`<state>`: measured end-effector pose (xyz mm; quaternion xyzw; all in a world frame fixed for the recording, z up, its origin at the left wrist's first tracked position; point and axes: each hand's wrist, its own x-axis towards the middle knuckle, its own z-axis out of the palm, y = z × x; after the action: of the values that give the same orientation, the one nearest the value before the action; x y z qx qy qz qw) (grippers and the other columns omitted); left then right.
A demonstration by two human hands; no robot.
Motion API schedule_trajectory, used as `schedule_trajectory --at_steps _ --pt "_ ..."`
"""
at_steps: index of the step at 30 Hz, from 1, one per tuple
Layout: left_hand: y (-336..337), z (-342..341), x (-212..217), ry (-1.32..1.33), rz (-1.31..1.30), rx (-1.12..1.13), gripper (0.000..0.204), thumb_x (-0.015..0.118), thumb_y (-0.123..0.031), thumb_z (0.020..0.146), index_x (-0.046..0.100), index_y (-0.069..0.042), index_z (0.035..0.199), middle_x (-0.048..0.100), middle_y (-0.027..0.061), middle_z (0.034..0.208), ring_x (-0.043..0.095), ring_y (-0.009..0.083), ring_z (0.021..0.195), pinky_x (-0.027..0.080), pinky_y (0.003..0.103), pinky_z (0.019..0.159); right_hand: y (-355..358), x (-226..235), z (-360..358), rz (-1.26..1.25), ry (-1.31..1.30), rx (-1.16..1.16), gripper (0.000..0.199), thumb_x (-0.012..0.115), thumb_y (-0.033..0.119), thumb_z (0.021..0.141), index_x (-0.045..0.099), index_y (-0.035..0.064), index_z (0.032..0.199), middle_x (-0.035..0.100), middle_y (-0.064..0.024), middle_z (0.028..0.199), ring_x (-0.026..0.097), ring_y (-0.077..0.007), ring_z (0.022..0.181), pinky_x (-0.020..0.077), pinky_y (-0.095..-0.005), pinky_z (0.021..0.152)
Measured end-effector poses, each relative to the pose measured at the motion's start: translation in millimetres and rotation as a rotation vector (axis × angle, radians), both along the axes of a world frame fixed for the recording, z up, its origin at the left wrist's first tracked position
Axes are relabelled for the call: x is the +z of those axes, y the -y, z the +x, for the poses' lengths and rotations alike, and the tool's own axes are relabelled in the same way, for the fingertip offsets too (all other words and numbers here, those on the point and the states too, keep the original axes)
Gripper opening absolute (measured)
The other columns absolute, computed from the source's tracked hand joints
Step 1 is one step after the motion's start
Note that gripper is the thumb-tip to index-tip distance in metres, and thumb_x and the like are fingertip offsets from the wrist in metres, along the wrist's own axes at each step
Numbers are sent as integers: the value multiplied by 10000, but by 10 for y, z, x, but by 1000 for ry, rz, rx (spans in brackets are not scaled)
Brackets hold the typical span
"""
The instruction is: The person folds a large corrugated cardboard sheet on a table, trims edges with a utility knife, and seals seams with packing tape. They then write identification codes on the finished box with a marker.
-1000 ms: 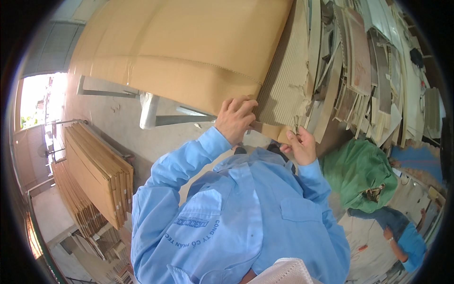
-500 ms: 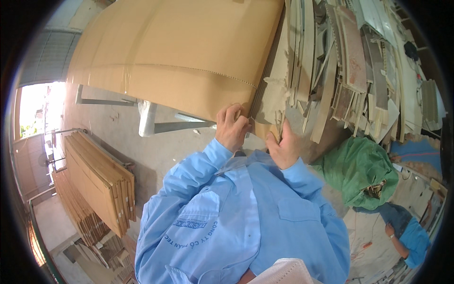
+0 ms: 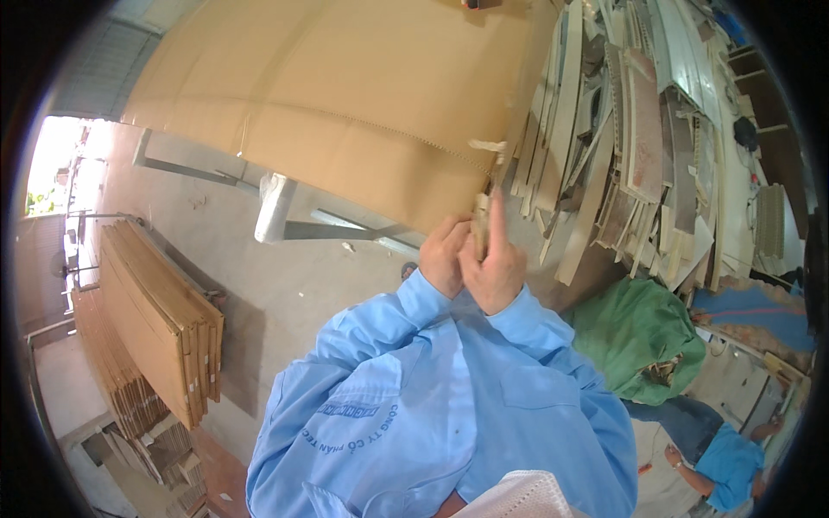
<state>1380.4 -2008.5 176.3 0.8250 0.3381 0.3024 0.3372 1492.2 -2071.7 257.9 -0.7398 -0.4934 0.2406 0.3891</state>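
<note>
In front of my chest, my two hands meet at the near right corner of a large stack of brown cardboard sheets (image 3: pixel 345 86). My right hand (image 3: pixel 496 274) is closed round a thin, light-brown strip (image 3: pixel 480 226), probably cardboard, with the index finger stretched along it toward the corner. Curled against the right hand is my left hand (image 3: pixel 445 259), its fingers closed beside the strip; what they grip is hidden. A ragged pale scrap (image 3: pixel 489 146) lies on the stack's right edge, beyond my fingertips.
Metal legs (image 3: pixel 332 230) show under the stack. Many long offcut strips (image 3: pixel 635 129) are piled at right, above a green sack (image 3: pixel 639 337). A co-worker in blue (image 3: pixel 730 462) is at lower right. Flat cardboard bundles (image 3: pixel 151 319) lean at left.
My left hand has moved right and slightly down. My right hand has come left to meet it, bringing the strip between them. The index finger now points forward, and the view has shifted.
</note>
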Motion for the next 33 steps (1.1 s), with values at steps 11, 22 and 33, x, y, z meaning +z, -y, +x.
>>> schedule_trajectory --at_steps 11,22,33 --pt "-449 -200 257 177 -728 127 215 765 -154 938 751 46 1016 760 77 913 681 115 724 558 278 627 1955 -2222 1010 -1021 63 220 302 608 331 935 768 74 933 740 -188 935 684 -440 922 544 -502 782" --pt "-995 -349 245 -61 -1026 -140 356 735 -227 967 679 80 1139 726 126 872 716 211 617 595 284 521 2857 -3584 339 -991 -161 -187 432 490 310 1009 463 279 1439 675 -258 1229 678 -473 1057 534 -562 876" --pt "-983 -386 135 -39 -945 -188 341 714 -255 982 682 42 1146 729 112 864 708 192 607 569 287 477 2853 -3661 151 -1053 93 -217 356 500 296 1005 642 187 1313 733 -251 1063 719 -448 977 565 -553 817"
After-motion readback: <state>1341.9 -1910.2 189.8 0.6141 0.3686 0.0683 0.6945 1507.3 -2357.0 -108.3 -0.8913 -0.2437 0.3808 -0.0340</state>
